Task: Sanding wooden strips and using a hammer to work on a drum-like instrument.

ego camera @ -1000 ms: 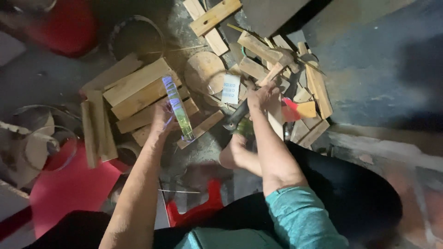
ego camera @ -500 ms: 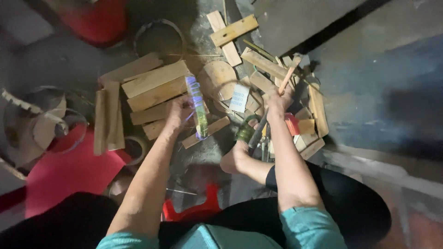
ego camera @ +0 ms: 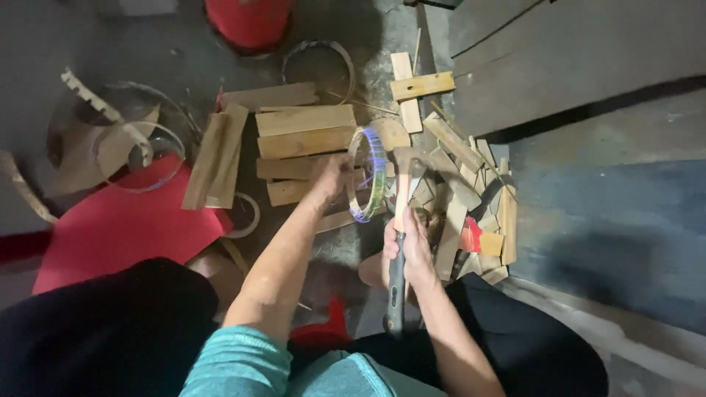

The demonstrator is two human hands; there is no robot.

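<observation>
Hammer work on a hoop is the step in hand, judged from the head view. Left hand [ego camera: 332, 176] reaches forward over the floor, fingers closed around the near edge of a thin shiny ring [ego camera: 370, 175], holding it upright on its rim against the stacked wooden planks [ego camera: 303, 140]. Right hand [ego camera: 409, 246] has its fingers wrapped tight about the dark handle of a hammer [ego camera: 399, 220], whose head sits raised just beside the ring's right side, above a small round wooden block [ego camera: 390, 134]. Offcuts of wood [ego camera: 471, 198] lie heaped to the right, a red sheet [ego camera: 118, 231] and other loose rings [ego camera: 143, 158] to the left. As a judgement, a blow would call for the ring being held steady and the left fingers being kept out of the hammer's path.
</observation>
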